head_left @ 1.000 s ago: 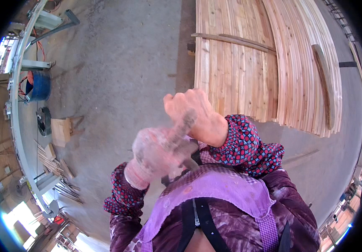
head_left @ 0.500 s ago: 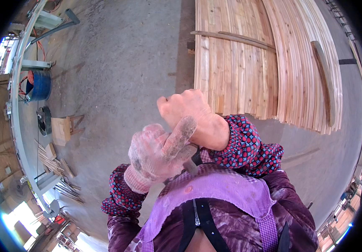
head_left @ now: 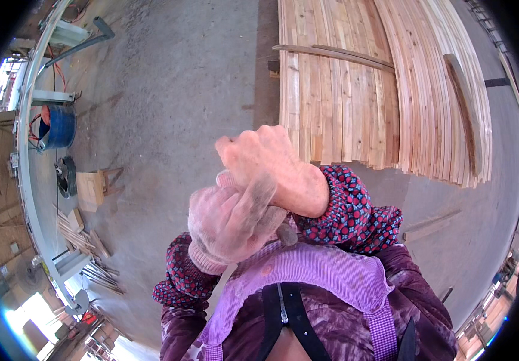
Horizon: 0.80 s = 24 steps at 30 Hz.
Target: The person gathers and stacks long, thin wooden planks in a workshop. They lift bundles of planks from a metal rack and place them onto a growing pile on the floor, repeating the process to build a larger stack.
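In front of my chest, my two hands meet. My left hand (head_left: 226, 219) wears a pinkish-white knitted glove with grey-soiled fingers. Its grey thumb lies along the heel of my right hand, and its other fingers look curled. A dark grey rounded tip (head_left: 286, 234) pokes out below it; whether it belongs to the glove cannot be told. My bare right hand (head_left: 265, 156) is closed in a fist, knuckles up, just above the gloved one. A bit of pink knit (head_left: 226, 178) shows under the fist. What either hand grips is hidden.
Long planed boards (head_left: 337, 108) lie stacked at the right, with loose strips (head_left: 337, 55) across them. At the left stand a blue drum (head_left: 59, 126), a black wheel-like ring (head_left: 65, 177) and a wooden box (head_left: 91, 191). Thin sticks (head_left: 73, 230) lie below on the concrete floor (head_left: 181, 90).
My left hand has shifted slightly right and turned, its thumb now closer along my right hand. My right fist has moved a little left. Pink knit now shows beneath the fist.
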### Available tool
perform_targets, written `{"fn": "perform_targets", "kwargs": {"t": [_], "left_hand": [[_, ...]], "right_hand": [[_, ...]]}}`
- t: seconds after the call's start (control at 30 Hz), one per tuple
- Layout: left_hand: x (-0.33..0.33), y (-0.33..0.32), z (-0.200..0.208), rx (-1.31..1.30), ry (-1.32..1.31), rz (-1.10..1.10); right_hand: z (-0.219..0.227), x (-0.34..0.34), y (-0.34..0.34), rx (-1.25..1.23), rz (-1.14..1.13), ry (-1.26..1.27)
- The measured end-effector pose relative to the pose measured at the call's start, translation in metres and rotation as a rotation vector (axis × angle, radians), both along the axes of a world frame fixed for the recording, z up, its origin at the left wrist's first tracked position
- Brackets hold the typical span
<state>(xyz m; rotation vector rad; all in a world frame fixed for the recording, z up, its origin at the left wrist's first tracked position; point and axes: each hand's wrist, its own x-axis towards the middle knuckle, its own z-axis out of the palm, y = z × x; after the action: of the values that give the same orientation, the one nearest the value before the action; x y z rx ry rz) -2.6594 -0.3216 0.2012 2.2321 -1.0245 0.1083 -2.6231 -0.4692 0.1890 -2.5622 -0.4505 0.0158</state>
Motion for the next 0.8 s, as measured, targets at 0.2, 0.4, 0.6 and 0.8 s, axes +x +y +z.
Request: {"fn": "perform_targets", "kwargs": {"t": [0.2,0.4,0.6,0.8], "left_hand": [[0.015,-0.001,0.001,0.100,-0.153,-0.096],[0.042,0.008,-0.026,-0.448,0.527,0.458],[0.077,0.044,-0.066,-1.555,1.251,0.193],[0.071,0.026,-0.050,-1.546,1.250,0.586]], "right_hand": [[-0.008,0.005,-0.004,-0.077,0.017,0.001],[-0.045,0.015,-0.025,0.095,-0.123,0.103],[-0.031,-0.024,-0.055,1.052,-0.108,0.612],[-0.037,-0.049,-0.053,1.538,-0.020,0.615]]}}
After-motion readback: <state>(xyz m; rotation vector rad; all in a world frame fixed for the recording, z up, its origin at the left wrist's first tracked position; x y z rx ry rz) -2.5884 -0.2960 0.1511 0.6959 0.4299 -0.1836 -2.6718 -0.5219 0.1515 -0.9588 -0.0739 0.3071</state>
